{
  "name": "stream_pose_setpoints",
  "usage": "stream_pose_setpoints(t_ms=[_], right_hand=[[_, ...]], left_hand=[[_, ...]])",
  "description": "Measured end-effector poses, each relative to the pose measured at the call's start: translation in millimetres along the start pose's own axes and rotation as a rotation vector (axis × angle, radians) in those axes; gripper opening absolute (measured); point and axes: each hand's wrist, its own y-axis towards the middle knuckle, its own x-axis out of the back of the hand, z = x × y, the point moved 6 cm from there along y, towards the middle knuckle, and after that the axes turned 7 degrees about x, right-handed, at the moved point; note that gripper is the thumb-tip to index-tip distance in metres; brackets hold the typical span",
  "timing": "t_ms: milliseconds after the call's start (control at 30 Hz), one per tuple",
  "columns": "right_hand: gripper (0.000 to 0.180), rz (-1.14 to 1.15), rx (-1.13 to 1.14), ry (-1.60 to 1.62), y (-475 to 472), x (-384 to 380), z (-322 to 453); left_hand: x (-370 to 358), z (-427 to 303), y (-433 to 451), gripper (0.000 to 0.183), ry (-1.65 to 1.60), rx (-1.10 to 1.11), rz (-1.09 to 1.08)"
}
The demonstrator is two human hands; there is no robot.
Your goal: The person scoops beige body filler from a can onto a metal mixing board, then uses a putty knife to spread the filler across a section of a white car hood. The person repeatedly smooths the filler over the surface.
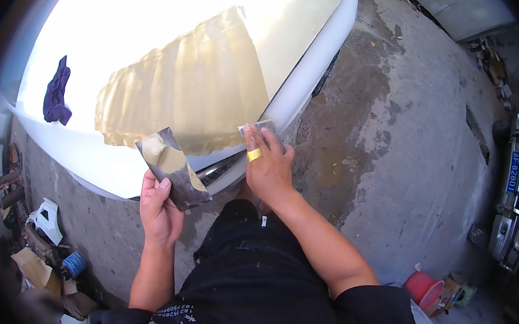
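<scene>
My left hand point(162, 200) holds a dark flat plate point(183, 190) by its lower edge, tilted, with a mound of beige body filler point(163, 156) on its upper part. My right hand point(268, 163), a yellow band round one finger, has its fingertips on a thin, smeared spreader point(260, 127). The spreader lies at the lower right corner of a wide filler patch point(187, 86) on a white car hood point(76, 139). The patch shows streaks along its length. Part of the spreader is hidden under my fingers.
A crumpled purple cloth point(58, 93) lies on the hood's left side. Wet concrete floor point(336, 136) runs along the right. A parked vehicle's front point(518, 189) stands far right, a red bucket point(422, 287) lower right. Cardboard point(37, 270) and a blue container point(74, 264) lie lower left.
</scene>
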Motion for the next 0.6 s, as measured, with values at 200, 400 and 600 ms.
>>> stream_pose_setpoints(t_ms=[200,400,600], right_hand=[[0.062,-0.117,0.044,0.948,-19,52,17],[0.061,0.016,0.211,1.123,-57,76,23],[0.057,-0.073,0.029,0.685,-59,108,-14]], left_hand=[[-1,11,0,0.035,-0.009,0.066,0.012],[-38,23,-8,0.032,-0.082,0.067,0.073],[-55,8,-17,0.034,0.040,-0.125,0.082]])
